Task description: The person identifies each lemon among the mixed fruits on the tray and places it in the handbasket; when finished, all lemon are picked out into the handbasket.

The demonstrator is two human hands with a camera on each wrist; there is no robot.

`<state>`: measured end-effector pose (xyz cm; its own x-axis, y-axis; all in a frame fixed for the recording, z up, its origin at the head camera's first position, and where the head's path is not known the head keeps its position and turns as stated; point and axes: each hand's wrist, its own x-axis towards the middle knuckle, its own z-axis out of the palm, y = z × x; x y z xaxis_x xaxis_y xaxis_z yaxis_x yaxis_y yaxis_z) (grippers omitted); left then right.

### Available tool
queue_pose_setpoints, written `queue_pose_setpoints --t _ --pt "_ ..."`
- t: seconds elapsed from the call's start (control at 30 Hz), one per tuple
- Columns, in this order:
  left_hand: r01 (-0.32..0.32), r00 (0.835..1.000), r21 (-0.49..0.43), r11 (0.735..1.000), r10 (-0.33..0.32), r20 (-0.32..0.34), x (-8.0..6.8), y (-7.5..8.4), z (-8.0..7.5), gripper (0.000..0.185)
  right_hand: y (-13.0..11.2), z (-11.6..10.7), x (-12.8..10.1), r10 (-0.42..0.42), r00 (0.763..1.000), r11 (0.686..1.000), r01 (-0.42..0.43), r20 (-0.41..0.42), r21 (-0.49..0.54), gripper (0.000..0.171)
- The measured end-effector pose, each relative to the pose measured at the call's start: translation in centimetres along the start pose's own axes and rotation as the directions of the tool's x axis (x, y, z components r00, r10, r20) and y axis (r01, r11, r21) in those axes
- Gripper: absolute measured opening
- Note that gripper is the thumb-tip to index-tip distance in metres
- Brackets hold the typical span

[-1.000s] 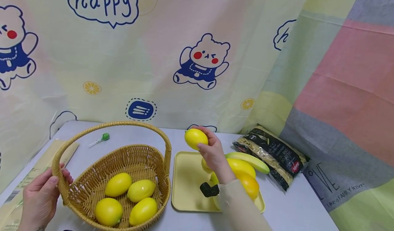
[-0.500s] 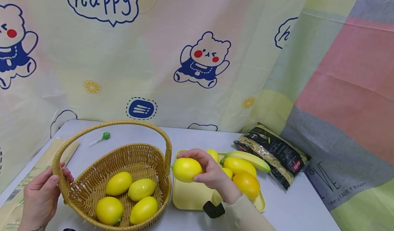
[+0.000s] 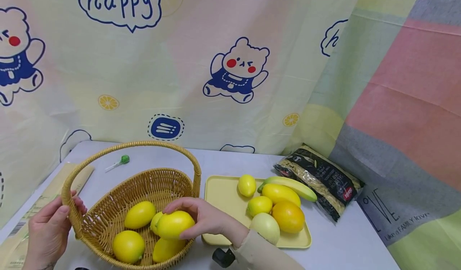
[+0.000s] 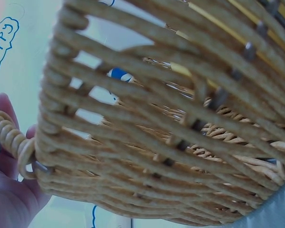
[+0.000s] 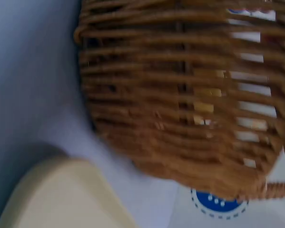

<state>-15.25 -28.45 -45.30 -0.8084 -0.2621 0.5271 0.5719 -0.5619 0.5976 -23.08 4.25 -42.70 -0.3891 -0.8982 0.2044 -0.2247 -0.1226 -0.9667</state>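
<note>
My right hand (image 3: 196,218) grips a yellow lemon (image 3: 174,225) and holds it inside the wicker basket (image 3: 108,206), over the other lemons (image 3: 139,214) lying there. My left hand (image 3: 48,232) grips the basket's rim at the base of its handle (image 3: 68,206). The left wrist view is filled by the basket's woven wall (image 4: 171,128), with my left hand (image 4: 9,199) at its edge. The right wrist view looks at the basket's outer wall (image 5: 180,99) and a corner of the yellow tray (image 5: 61,194).
A yellow tray (image 3: 223,194) to the right of the basket bears several fruits, among them a banana (image 3: 291,185) and an orange (image 3: 288,217). A dark noodle packet (image 3: 318,180) lies at the right. A green lollipop (image 3: 120,161) lies at the back left.
My right hand has carried the lemon from above the tray leftward and down into the basket. The left hand has kept its hold on the basket.
</note>
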Motion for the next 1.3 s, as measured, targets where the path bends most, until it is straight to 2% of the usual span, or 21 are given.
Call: queue_pose_setpoints --t 0.13,0.23,0.37,0.53,0.67,0.83,1.1,1.3 --pt "0.009 1.000 0.040 0.999 -0.008 -0.029 0.0 0.0 0.1 0.033 0.1 0.7 0.9 0.076 0.997 0.997 -0.076 0.014 0.014 0.051" --pt "0.002 1.000 0.028 1.000 -0.001 -0.013 0.0 0.0 0.1 0.033 0.1 1.1 1.4 0.132 0.991 0.991 -0.132 0.009 0.022 0.051" --pt "-0.008 1.000 0.001 1.000 0.008 0.010 -0.1 0.0 0.1 0.032 -0.1 1.5 1.9 0.193 0.981 0.981 -0.193 -0.015 -0.031 0.049" --pt "-0.006 1.000 0.009 1.000 0.006 -0.005 -0.1 0.1 0.2 0.032 -0.1 2.2 2.7 0.212 0.975 0.971 -0.217 -0.059 -0.099 0.047" --pt "0.008 0.999 0.046 0.999 -0.006 -0.039 -0.1 0.1 0.3 0.031 0.0 2.8 3.2 0.207 0.966 0.965 -0.228 -0.155 -0.130 0.044" --pt "0.018 0.998 0.060 0.998 -0.015 -0.058 -0.1 0.1 0.4 0.031 0.3 2.9 3.2 0.178 0.947 0.969 -0.216 -0.268 -0.122 0.042" --pt "0.024 0.997 0.064 0.998 -0.020 -0.071 -0.2 0.1 0.4 0.030 0.4 2.8 2.9 0.146 0.950 0.988 -0.155 -0.276 -0.013 0.044" --pt "0.037 0.996 0.089 0.995 -0.030 -0.085 -0.2 0.1 0.4 0.031 -0.2 2.6 1.9 0.103 0.932 0.991 -0.068 -0.347 0.113 0.049"
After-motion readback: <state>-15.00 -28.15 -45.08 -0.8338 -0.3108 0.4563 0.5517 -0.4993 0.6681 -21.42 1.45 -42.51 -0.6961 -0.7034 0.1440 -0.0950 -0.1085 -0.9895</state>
